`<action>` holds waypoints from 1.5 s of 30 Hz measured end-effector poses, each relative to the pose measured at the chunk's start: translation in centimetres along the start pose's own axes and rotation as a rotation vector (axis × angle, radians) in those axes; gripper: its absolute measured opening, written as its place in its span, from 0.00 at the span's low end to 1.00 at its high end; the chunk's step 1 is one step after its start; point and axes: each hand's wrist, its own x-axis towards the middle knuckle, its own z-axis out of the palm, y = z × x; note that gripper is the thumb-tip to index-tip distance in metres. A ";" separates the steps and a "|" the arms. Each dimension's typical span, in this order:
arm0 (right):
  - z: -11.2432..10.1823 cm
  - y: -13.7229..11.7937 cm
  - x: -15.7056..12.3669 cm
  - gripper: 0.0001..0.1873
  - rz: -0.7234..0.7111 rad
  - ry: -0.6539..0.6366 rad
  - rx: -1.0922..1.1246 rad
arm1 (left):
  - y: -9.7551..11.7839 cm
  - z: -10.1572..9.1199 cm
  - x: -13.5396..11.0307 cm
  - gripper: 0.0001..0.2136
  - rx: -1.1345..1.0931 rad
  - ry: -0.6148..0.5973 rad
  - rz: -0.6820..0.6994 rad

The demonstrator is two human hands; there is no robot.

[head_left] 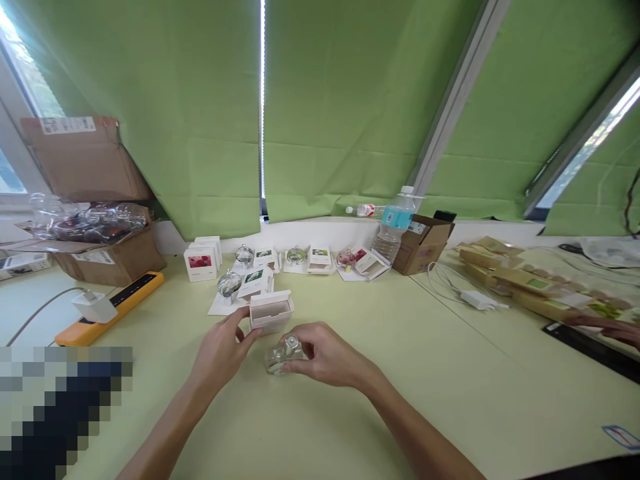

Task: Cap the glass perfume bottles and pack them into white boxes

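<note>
Both my forearms reach in from the bottom of the frame over the pale yellow-green table (450,400). My right hand (327,353) is closed over the top of a clear glass perfume bottle (285,357), its fingers curled around the neck, and the bottle sits on the table at lower centre. My left hand (220,350) grasps the side of a small white cardboard box (271,311) between fingers and thumb; its lid stands open, and the box is just beside the bottle, slightly above it in the frame.

Further up the table, at centre, a row of glass bottles (229,283) stands among white boxes (200,261) and printed cards. Behind that row's right end are a plastic water bottle (395,227) and a small cardboard box (423,245). At left, a white plug (95,308) sits in a yellow power strip (110,308), and a cardboard carton (85,227) holds clear bottles at upper left. At right, a white charger (477,300) lies near a row of kraft boxes (505,273), and another person's hand (597,327) enters at the right edge. Green blinds (350,100) cover the windows behind.
</note>
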 end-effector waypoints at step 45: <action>-0.8 -0.9 -0.2 0.19 -0.425 0.428 -0.247 | 0.1 0.9 -0.4 0.12 -0.100 -0.005 0.240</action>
